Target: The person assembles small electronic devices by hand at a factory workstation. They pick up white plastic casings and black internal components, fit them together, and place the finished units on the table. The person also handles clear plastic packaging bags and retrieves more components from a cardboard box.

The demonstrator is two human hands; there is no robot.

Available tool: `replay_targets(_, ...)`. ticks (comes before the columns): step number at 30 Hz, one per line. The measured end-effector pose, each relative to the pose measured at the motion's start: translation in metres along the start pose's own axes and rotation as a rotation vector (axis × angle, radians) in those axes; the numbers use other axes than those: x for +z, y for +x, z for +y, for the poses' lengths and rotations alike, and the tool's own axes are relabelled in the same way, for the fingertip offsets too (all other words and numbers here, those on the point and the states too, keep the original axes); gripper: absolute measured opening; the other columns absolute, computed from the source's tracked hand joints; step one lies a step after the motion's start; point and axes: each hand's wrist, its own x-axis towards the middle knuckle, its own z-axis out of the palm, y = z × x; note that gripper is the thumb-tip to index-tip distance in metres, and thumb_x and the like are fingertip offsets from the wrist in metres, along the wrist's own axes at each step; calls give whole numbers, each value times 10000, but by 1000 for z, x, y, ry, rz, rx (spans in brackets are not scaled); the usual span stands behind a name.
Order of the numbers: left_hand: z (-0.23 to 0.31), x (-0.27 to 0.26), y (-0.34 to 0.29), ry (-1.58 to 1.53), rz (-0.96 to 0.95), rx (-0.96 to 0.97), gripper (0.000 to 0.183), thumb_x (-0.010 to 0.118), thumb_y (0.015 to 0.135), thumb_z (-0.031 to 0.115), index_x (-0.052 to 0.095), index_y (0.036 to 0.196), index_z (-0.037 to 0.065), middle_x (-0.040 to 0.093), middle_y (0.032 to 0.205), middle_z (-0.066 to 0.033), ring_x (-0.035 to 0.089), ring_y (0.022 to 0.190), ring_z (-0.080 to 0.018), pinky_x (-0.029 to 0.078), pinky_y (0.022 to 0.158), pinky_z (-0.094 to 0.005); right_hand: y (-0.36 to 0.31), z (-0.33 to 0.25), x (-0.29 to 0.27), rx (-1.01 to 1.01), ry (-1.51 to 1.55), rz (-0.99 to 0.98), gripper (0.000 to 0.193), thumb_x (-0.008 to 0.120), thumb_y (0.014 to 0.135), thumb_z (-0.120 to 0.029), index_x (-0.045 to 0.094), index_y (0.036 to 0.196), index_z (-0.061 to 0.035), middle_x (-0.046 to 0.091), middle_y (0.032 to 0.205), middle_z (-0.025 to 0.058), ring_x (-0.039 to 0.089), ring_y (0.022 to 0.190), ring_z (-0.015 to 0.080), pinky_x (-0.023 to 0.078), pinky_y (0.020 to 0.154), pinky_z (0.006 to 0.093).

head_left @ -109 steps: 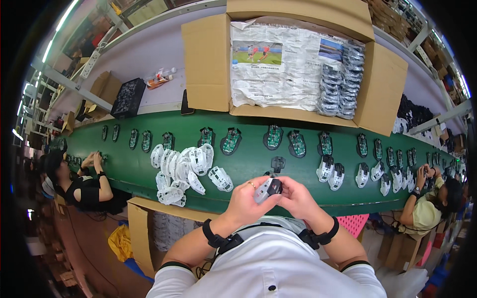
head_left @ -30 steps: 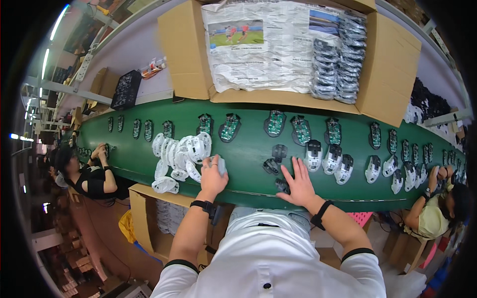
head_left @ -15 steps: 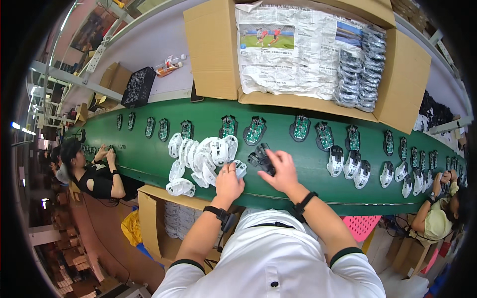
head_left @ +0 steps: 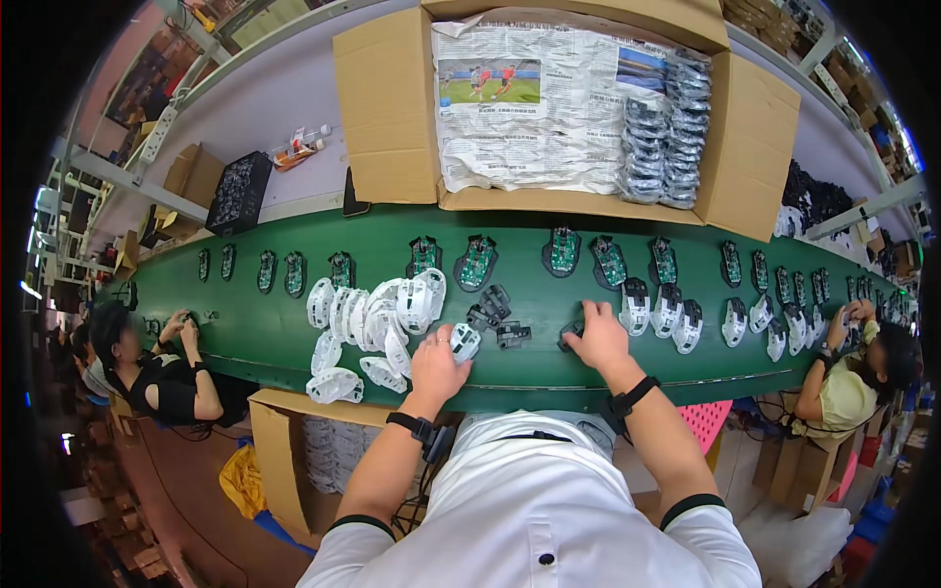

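My left hand (head_left: pixel 438 366) is closed around a white mouse shell (head_left: pixel 465 342), holding it just above or on the green belt. My right hand (head_left: pixel 601 336) is further right, its thumb and fingers closed about a small black plastic part (head_left: pixel 569 337) that they partly cover. Between the two hands lie several loose black plastic parts (head_left: pixel 493 306), in a small heap. Left of my left hand is a pile of white mouse shells (head_left: pixel 377 312), some overlapping. Beyond my hands, black mouse bases with green circuit boards (head_left: pixel 476 261) stand in a row.
An open carton (head_left: pixel 569 201) lined with newspaper holds wrapped stacks behind the green belt (head_left: pixel 392 221). White shells with black parts (head_left: pixel 667 312) lie to the right. Co-workers sit at both sides (head_left: pixel 167 377) (head_left: pixel 853 377). Another carton (head_left: pixel 277 456) stands below the near edge.
My right hand has moved right, away from the black parts, which now lie loose on the belt. My left hand has raised the white shell slightly into clearer view. The whole view has shifted.
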Motion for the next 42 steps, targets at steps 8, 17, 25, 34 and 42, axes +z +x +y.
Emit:
replay_targets(8, 36, -26, -20, -764, -9, -29, 453, 778, 860, 197, 570, 1196, -24, 678, 901, -71, 627, 760, -94, 507, 669, -266, -26, 15, 37, -158, 129, 157, 691, 828, 762, -238, 550, 1357, -23, 563, 1319, 173, 559, 1185, 343, 507, 980, 434)
replay_targets(17, 107, -88, -38, -862, 67, 378, 454, 808, 800, 124, 631, 1189, -28, 740, 962, -125, 699, 827, -140, 554, 732, -289, -80, -61, -89, -804, 744, 149, 690, 841, 744, -135, 564, 1354, 31, 559, 1415, 219, 579, 1264, 352, 468, 1029, 424)
replay_targets(25, 120, -92, -47, -850, 1, 370, 411, 752, 840, 97, 600, 1193, -50, 723, 996, -111, 672, 863, -124, 547, 768, -288, -85, -73, -81, -538, 1040, -16, 750, 823, 788, -79, 461, 1434, 37, 597, 1338, 216, 581, 1251, 280, 478, 1033, 403)
replay_targets(34, 132, -95, -45, -750, 47, 387, 352, 780, 824, 178, 643, 1092, -4, 712, 943, -163, 726, 830, -262, 567, 723, -351, -77, -68, -69, -212, 1342, -461, 466, 756, 833, 7, 538, 1245, 15, 642, 1151, 72, 645, 1043, 150, 537, 931, 316)
replay_targets(42, 119, -82, -23, -611, 126, 279, 293, 732, 875, 302, 658, 895, 19, 664, 775, -133, 655, 695, -293, 512, 645, -385, -75, -67, -47, -208, 1459, -238, 340, 679, 918, -1, 582, 1239, 60, 690, 1084, 105, 683, 908, 163, 585, 806, 297)
